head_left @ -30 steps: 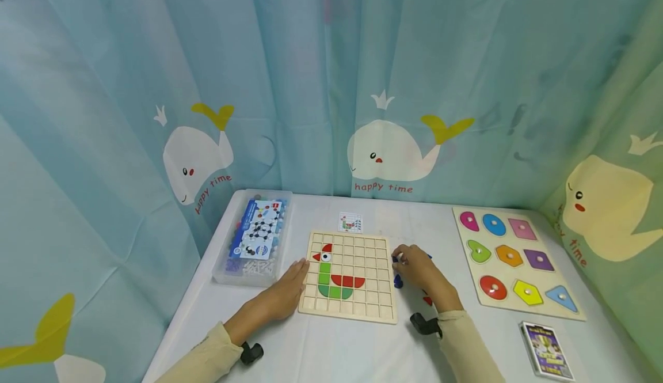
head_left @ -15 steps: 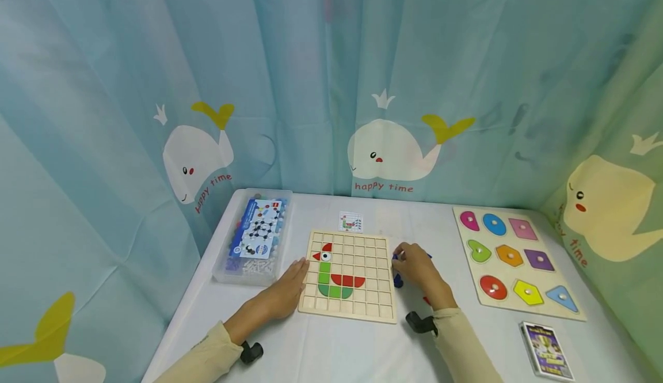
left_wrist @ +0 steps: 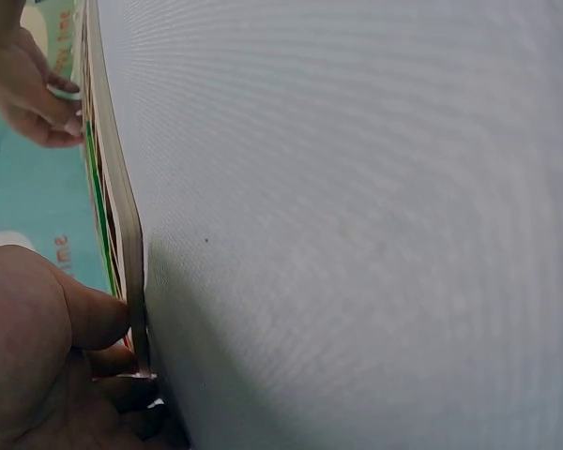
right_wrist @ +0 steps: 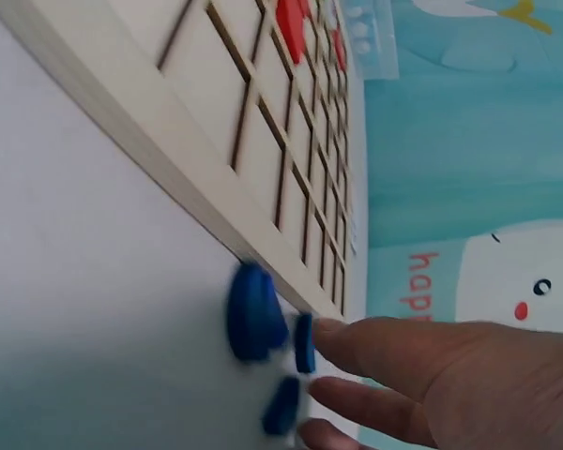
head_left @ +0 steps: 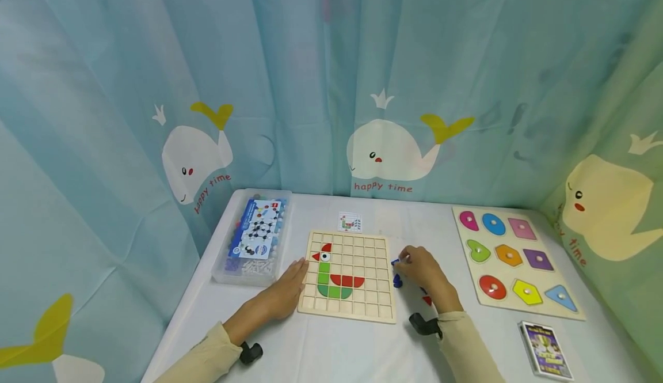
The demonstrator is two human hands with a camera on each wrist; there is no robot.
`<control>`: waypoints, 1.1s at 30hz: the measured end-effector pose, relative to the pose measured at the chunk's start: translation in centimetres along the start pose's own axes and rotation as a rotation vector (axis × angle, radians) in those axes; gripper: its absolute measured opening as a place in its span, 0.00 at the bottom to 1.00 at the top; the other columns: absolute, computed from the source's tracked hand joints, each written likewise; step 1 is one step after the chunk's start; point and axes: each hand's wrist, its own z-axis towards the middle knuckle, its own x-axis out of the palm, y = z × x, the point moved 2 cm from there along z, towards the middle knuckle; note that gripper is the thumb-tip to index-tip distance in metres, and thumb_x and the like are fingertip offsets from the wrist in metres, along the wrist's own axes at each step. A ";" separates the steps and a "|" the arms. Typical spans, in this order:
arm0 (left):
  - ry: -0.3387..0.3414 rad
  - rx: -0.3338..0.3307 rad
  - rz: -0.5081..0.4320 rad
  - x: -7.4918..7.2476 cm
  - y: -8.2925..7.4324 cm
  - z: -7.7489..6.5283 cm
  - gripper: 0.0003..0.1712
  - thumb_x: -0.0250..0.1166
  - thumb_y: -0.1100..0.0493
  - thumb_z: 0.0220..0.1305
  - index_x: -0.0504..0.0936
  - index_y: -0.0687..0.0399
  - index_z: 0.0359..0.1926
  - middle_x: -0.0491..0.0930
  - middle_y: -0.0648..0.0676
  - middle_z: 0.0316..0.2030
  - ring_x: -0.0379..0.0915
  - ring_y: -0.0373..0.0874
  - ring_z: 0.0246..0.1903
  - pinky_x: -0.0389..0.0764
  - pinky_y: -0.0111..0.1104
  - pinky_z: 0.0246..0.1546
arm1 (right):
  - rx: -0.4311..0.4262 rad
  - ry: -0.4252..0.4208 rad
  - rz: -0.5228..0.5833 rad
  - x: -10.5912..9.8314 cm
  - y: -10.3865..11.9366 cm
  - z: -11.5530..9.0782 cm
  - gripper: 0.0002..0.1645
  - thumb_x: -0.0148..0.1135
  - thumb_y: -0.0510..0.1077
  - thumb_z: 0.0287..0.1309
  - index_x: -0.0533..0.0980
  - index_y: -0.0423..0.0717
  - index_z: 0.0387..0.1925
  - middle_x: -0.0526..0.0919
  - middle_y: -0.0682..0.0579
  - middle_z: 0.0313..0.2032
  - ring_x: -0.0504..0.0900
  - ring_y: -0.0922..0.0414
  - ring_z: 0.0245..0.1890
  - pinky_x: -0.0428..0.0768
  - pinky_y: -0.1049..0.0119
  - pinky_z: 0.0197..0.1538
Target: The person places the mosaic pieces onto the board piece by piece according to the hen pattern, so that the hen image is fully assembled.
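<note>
A square wooden grid board [head_left: 370, 309] lies on the table, with red and green pieces and a round eye piece [head_left: 324, 257] set in it as a bird. Along its left edge rests my left hand [head_left: 284, 292], fingers extended; its thumb [left_wrist: 98, 319] touches the board's side in the left wrist view. Beyond the right edge, my right hand [head_left: 423, 269] reaches down to several small blue pieces [right_wrist: 251, 314]. Its thumb touches one upright blue piece [right_wrist: 305, 343], and the index finger is just below. A red piece [head_left: 427, 300] lies partly under the right wrist.
A small picture card [head_left: 350, 222] lies behind the board. To the left stands a clear plastic box [head_left: 247, 279] of molecule-model parts. A shape-puzzle board [head_left: 523, 311] and a boxed card deck [head_left: 546, 351] lie at the right. Whale-print curtains [head_left: 300, 112] surround the table.
My right hand has shifted slightly right, away from the board, and more of the blue and red pieces shows around it. The left hand and the board have stayed in place.
</note>
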 end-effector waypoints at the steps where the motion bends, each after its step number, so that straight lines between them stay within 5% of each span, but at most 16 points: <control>1: 0.000 0.002 0.000 0.0 0.1 0.0 0.33 0.44 0.63 0.84 0.49 0.73 0.81 0.47 0.70 0.82 0.41 0.67 0.82 0.51 0.57 0.81 | 0.006 -0.014 0.001 0.3 0.0 0.1 0.16 0.69 0.42 0.65 0.80 0.34 0.49 0.81 0.38 0.43 0.78 0.47 0.38 0.82 0.50 0.41; 17: -0.006 -0.011 -0.011 0.5 0.5 0.1 0.33 0.43 0.61 0.84 0.49 0.70 0.82 0.47 0.69 0.83 0.40 0.65 0.83 0.50 0.55 0.81 | 0.007 -0.147 0.044 1.6 -0.6 1.1 0.19 0.70 0.41 0.67 0.80 0.29 0.50 0.82 0.32 0.45 0.83 0.42 0.42 0.84 0.44 0.45; 33: 0.007 -0.005 0.009 0.2 0.3 0.2 0.34 0.43 0.61 0.84 0.48 0.71 0.82 0.47 0.69 0.83 0.40 0.65 0.83 0.50 0.55 0.81 | 0.024 -0.172 -0.009 1.5 -0.1 0.5 0.17 0.68 0.42 0.69 0.80 0.29 0.47 0.82 0.34 0.43 0.83 0.40 0.43 0.81 0.38 0.48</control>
